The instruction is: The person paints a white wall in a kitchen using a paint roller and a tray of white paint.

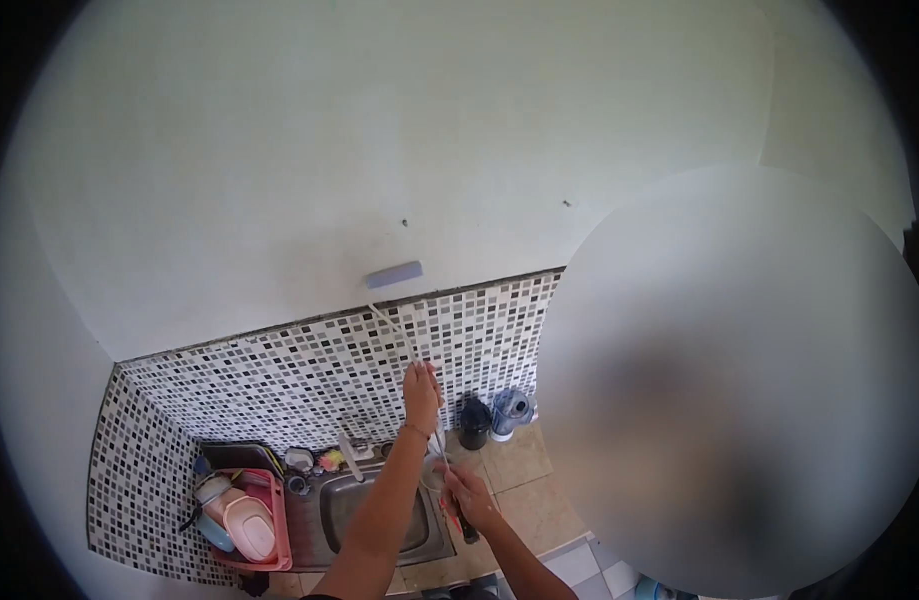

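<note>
A paint roller (394,275) with a pale purple sleeve lies against the white wall (279,200), just above the upper edge of the mosaic tiles. Its long thin pole (392,325) slants down toward me. My left hand (420,395) is closed round the pole in front of the tiles. Lower down and to the right, my right hand (468,497) is closed round the pole's lower part, near its dark end, above the counter by the sink.
Below are a steel sink (444,550) with a faucet (350,457) and a pink dish basket (282,530) full of dishes. A black container (474,424) and a clear blender jug (512,408) stand on the tiled counter (529,460). A blurred round patch hides the right side.
</note>
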`<state>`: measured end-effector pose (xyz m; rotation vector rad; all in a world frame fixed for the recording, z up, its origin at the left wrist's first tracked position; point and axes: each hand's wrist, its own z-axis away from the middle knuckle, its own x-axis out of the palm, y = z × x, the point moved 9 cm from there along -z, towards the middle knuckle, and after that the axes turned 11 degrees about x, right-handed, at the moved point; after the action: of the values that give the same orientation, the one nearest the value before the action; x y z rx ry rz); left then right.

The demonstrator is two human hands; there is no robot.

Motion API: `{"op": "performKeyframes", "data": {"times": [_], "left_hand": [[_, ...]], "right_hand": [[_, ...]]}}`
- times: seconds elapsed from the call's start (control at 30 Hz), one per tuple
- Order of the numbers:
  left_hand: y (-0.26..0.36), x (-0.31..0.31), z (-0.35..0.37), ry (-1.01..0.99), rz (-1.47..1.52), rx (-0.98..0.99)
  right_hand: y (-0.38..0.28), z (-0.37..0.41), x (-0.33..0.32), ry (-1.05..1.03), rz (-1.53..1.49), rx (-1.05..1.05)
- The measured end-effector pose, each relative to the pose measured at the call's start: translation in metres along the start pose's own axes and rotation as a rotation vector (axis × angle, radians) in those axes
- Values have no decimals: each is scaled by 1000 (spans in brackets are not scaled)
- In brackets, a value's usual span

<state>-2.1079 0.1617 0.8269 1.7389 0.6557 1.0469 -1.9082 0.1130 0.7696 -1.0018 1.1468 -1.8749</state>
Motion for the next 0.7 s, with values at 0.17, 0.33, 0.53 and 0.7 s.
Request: {"op": "performKeyframes", "data": {"times": [0.17, 0.33, 0.53, 0.7], "left_hand": [[-10, 7, 8, 30, -93, -33], [-33, 7, -16, 75, -79, 183], [-6, 36, -41, 60, -145, 296], [-39, 31, -9, 132, 32, 12]], "right_hand": [[28, -5, 0, -42, -76, -46], [42, -26, -17, -22, -109, 0], [1, -47, -43, 7, 86, -137], [21, -29, -50, -18, 112, 4]]}}
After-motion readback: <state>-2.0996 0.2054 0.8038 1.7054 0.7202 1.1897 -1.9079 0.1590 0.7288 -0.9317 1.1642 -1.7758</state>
